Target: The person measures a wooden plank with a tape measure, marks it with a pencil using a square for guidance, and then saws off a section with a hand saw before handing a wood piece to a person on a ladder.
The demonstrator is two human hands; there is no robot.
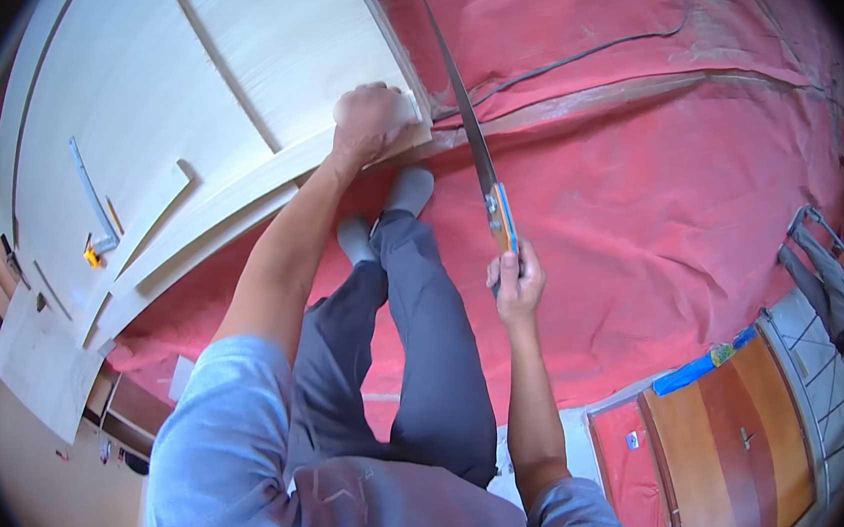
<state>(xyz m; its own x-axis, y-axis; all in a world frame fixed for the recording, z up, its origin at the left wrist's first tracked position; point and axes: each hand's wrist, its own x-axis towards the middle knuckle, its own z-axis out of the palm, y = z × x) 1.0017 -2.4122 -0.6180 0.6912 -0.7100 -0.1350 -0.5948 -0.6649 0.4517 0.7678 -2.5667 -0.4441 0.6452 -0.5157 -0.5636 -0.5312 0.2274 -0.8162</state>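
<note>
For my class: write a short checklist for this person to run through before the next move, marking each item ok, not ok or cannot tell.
1. Right hand closed on the saw: ok.
2. Left hand on the board: ok, at its near right corner.
3. Blade apart from the board: ok, red cloth shows between them.
4. Cord safely away from the blade: cannot tell, it passes behind the blade in this view.
5. Sturdy shoes on: not ok, grey socks show.

Red sheeting (679,221) spreads at 3 o'clock, a dark cable (565,61) across it at 1. An orange-and-brown panel (732,447) shows at 4 o'clock.
</note>
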